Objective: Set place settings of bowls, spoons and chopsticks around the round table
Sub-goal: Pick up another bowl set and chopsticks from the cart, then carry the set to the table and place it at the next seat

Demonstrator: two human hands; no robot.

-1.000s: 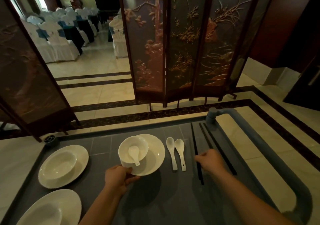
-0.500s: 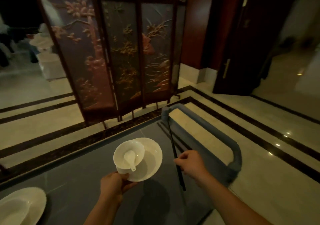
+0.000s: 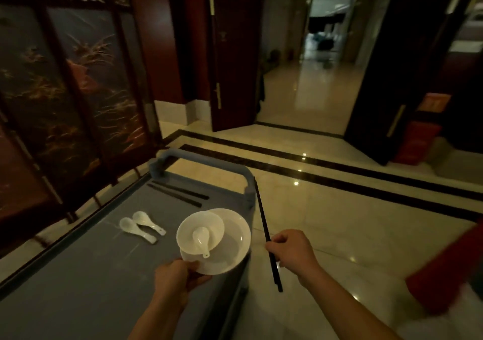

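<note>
One setting was being carried, and none could be seen laid. The round white ceramic plate (image 3: 235,249) was gripped at its near rim by the left hand (image 3: 177,278), thumb on top and fingers curled beneath. It was held clear above the right edge of the flat grey service cart (image 3: 91,274). On the plate sat a small white porcelain bowl (image 3: 188,226), and in the bowl lay a white ceramic soup spoon (image 3: 201,237), its handle pointed to six o'clock.

At three o'clock from the plate, the right hand (image 3: 292,248) was closed round the long black chopsticks (image 3: 263,217). They showed as one thin dark line run from twelve o'clock down to six, out over the polished floor. Whether it was one stick or a pair could not be told.

More stock was left on the cart. Two loose white spoons (image 3: 142,226) lay side by side at ten o'clock from the plate. A further pair of black chopsticks (image 3: 177,193) lay beyond them at eleven o'clock, near the cart's grey handle bar (image 3: 209,160).

The round table itself was not in view. A blurred red shape (image 3: 444,261) at four o'clock could not be identified. This load was judged picked up but not yet set down. At least one more setting, going by the spare spoons and chopsticks, was judged yet to be fetched.
</note>
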